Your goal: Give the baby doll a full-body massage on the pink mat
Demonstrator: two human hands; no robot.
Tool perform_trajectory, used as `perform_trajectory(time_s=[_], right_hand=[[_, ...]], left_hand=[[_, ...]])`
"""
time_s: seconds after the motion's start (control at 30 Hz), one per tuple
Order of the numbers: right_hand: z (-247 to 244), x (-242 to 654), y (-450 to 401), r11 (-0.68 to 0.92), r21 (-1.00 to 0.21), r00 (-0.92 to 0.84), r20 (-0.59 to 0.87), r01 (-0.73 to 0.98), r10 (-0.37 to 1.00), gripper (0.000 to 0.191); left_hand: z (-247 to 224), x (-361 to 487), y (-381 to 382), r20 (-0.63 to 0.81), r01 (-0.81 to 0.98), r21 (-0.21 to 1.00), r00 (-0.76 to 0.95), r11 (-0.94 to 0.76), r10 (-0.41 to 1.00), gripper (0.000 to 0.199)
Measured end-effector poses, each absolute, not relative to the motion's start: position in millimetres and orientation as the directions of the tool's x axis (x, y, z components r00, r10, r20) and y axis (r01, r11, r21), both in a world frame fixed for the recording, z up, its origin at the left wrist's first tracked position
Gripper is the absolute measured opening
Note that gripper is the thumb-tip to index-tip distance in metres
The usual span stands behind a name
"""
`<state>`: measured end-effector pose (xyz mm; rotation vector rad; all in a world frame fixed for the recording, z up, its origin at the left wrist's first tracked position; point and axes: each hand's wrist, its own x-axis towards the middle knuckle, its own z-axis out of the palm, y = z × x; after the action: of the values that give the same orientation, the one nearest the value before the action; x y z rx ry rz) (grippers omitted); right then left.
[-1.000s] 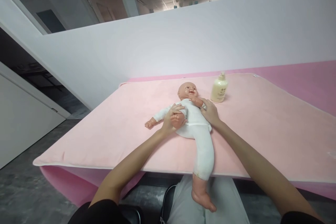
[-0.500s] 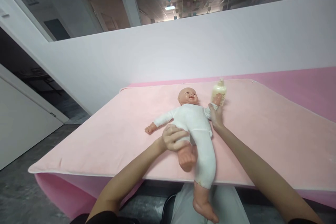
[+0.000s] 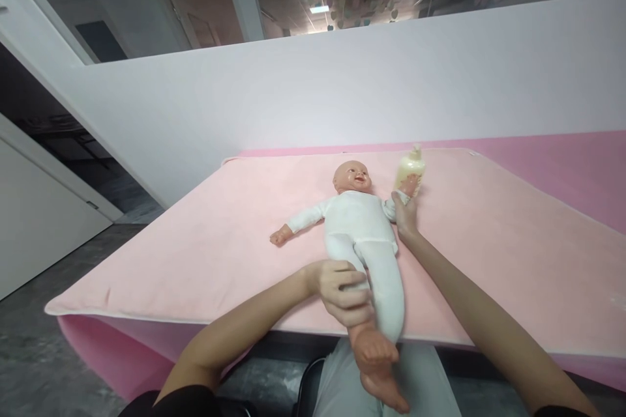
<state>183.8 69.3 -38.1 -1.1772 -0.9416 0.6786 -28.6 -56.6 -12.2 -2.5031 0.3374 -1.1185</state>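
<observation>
A baby doll in a white suit lies face up on a pink padded mat, its feet hanging over the near edge. My left hand is wrapped around the doll's lower leg on the left side, just above the bare foot. At the other side, my right hand is closed around the doll's forearm near its wrist. The doll's hand rises in front of a pale yellow pump bottle, which stands upright behind it and is partly hidden.
A white wall panel with a pink lower band runs behind the mat. Pink cloth hangs from the front left corner. My legs are under the near edge. A white door stands at the far left.
My left hand has moved toward me and slightly right, drawing the doll's bent leg out straighter so its foot now passes the mat's edge. My right hand keeps its hold on the forearm.
</observation>
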Motion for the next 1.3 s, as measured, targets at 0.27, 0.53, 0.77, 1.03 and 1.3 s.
perform_trajectory(time_s=[0.27, 0.53, 0.77, 1.03, 1.3], right_hand=[[-20, 177, 42, 0.291, -0.889, 0.205, 0.378, 0.354, 0.903, 0.036], [-15, 178, 40, 0.484, -0.669, -0.085, 0.537, 0.564, 0.84, 0.04], [-11, 176, 36, 0.482, -0.598, -0.131, 0.534, 0.64, 0.835, 0.041], [-13, 176, 37, 0.459, -0.625, -0.095, 0.525, 0.631, 0.846, 0.039], [-12, 176, 36, 0.46, -0.661, -0.073, 0.525, 0.593, 0.848, 0.031]], left_hand=[[-1, -46, -29, 0.893, 0.322, -0.241, 0.444, -0.916, -0.079, 0.018], [-19, -37, -6, 0.742, 0.455, 0.108, 0.555, -0.884, 0.376, 0.035], [-16, -37, -7, 0.79, 0.47, 0.069, 0.512, -0.88, 0.336, 0.04], [-17, -40, -12, 0.891, 0.531, -0.057, 0.409, -0.846, 0.196, 0.031], [-10, -32, -32, 0.937, 0.565, -0.169, 0.345, -0.807, 0.045, 0.037]])
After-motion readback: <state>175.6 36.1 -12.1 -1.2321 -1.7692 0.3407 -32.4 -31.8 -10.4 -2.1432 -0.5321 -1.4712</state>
